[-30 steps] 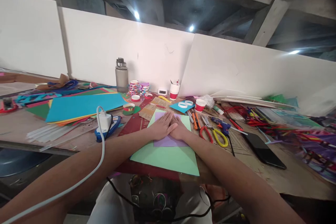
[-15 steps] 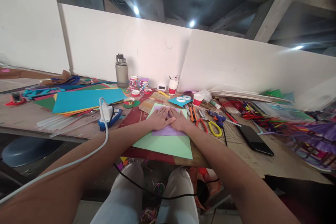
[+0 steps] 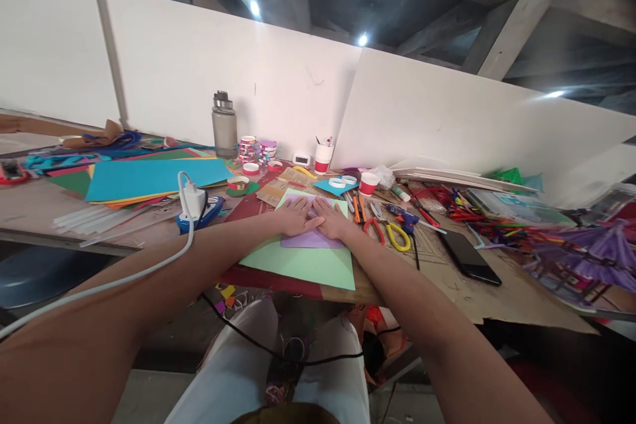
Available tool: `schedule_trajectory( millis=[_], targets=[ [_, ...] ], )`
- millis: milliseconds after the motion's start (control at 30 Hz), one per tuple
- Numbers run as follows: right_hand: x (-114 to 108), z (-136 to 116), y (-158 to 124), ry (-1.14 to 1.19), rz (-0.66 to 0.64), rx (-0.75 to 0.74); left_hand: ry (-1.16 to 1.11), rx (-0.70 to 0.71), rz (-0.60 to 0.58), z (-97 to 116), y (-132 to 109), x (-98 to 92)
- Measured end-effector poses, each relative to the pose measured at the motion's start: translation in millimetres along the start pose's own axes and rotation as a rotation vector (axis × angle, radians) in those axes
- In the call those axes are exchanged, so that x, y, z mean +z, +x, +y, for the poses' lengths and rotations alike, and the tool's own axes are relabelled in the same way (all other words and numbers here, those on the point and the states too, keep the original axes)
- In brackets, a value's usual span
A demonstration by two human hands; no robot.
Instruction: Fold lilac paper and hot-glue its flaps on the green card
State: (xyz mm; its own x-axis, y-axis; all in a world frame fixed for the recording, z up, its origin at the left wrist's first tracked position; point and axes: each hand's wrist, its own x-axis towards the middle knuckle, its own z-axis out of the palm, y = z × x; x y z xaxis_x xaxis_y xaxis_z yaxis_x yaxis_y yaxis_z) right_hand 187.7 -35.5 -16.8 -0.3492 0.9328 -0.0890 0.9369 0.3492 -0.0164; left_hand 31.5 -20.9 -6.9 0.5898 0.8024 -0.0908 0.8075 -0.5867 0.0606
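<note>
A purple sheet of paper lies on top of a larger light green sheet at the table's front edge. My left hand rests flat on the purple sheet with its fingers stretched forward. Beside it, my right hand presses flat on the same sheet, and the two thumbs meet or overlap. Both hands cover much of the purple paper, whose far part shows only between the fingers. Neither hand grips anything.
Right of the sheets lie pliers, a blue glue gun and a black phone. To the left are a blue power strip with a white cable and coloured paper. Behind stand a bottle and paper cups.
The whole view has shifted slightly, so the table appears a little higher and further left. Both hands stay flat on the purple sheet, with little visible movement over it.
</note>
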Motion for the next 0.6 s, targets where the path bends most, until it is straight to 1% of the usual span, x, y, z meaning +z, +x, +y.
schedule_trajectory(
  millis=[200,267,333,367,400,433,500,533,600],
  targets=[
    [-4,-6,0,0.021,0.019,0.021,0.103,0.055,-0.046,-10,-20,-3.1],
    [-4,-7,1,0.033,0.027,0.036,0.121,0.069,-0.065,-12,-26,-8.5],
    [-2,-7,3,0.038,0.031,0.042,0.093,0.077,-0.077,-9,-26,-17.4],
    [-1,-6,5,0.036,0.031,0.040,0.085,0.083,-0.082,-5,-23,-21.9],
    [0,-5,6,0.032,0.029,0.036,0.072,0.108,-0.063,0,-18,-25.5],
    [2,-5,7,0.025,0.026,0.029,0.007,0.133,0.009,5,-11,-27.4],
    [5,-3,9,0.007,0.022,0.016,-0.119,0.104,0.165,15,5,-24.5],
    [6,-2,10,-0.002,0.020,0.010,-0.150,0.091,0.202,18,13,-19.9],
    [8,-1,10,-0.016,0.021,-0.007,-0.180,0.127,0.161,19,23,-7.3]
  ],
)
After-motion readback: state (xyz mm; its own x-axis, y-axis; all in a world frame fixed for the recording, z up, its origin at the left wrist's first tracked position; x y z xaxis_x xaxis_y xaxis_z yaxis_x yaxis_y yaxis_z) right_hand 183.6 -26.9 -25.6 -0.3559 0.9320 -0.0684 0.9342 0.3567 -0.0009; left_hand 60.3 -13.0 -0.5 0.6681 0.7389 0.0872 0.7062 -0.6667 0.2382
